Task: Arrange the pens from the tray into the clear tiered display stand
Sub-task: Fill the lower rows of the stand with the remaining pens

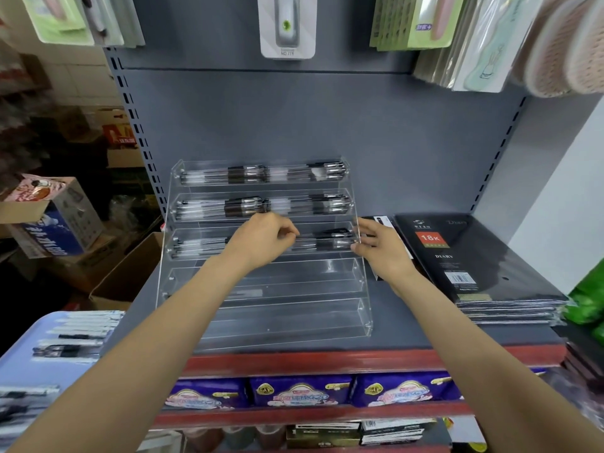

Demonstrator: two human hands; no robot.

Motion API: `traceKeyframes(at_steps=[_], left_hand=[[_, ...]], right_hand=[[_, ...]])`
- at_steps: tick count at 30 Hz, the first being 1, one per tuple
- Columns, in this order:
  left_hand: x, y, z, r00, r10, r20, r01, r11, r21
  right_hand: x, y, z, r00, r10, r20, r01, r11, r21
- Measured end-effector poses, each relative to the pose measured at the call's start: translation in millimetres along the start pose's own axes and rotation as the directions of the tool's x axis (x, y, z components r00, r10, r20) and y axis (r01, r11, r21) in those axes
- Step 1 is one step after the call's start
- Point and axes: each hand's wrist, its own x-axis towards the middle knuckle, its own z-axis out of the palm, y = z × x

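A clear tiered display stand sits on the grey shelf. Its top two tiers hold rows of black-and-clear pens, and the third tier holds pens at left and right. My left hand is over the third tier, its fingertips pinching the end of the pens lying in the right half. My right hand is at the stand's right side wall, fingers curled against the edge by the pens' other end. The two lowest tiers hold no pens. The light blue tray at lower left carries several more pens.
A stack of black diary notebooks lies right of the stand. Packaged goods hang above on the back panel. Cardboard boxes crowd the left. Purple packs fill the shelf below the red shelf edge.
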Motion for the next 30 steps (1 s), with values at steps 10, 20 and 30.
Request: traceKeyframes(at_steps=[10,20,30], left_hand=[[-4,8,1,0.997,0.068,0.04,-0.069,0.997,0.043],[-40,-3,-23,0.963,-0.022,-0.269,-0.016,0.99,-0.139],[-174,-137,-76,0.853,-0.278,-0.442,0.23,0.96,-0.159]], right_hand=[[-1,3,3,0.999,-0.009,-0.034,0.008,0.999,-0.04],[-21,-34,41,0.934,-0.319,-0.162,0.244,0.899,-0.363],[-59,-101,222,0.887,-0.367,0.28,0.434,0.87,-0.233]])
